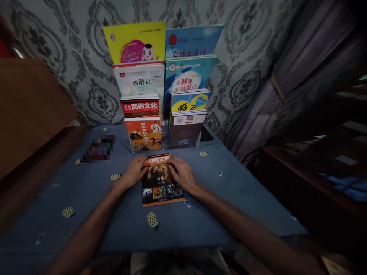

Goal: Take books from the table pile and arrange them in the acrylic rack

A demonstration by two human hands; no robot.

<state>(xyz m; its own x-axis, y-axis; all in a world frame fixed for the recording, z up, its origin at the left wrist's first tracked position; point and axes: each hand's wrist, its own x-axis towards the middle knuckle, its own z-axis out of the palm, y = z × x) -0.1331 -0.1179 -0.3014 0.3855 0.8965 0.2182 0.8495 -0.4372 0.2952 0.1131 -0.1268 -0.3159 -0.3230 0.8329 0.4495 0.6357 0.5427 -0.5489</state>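
A book with a lion on its cover (161, 183) lies flat on the blue tablecloth (94, 206) in front of me. My left hand (133, 172) rests on the book's upper left edge, fingers curled over it. My right hand (182, 173) lies on the upper right edge, fingers bent onto the cover. Both hands touch the book near its top corners. Just beyond it stands a clear tiered book rack (164, 139) filled with several children's books.
The rack's books rise in two columns against a patterned wall (71, 49). A brown wooden panel (28, 107) stands at the left. A purple curtain (286, 84) and dark wooden furniture (301, 179) are at the right. A blurred-out item (99, 148) lies on the cloth at left.
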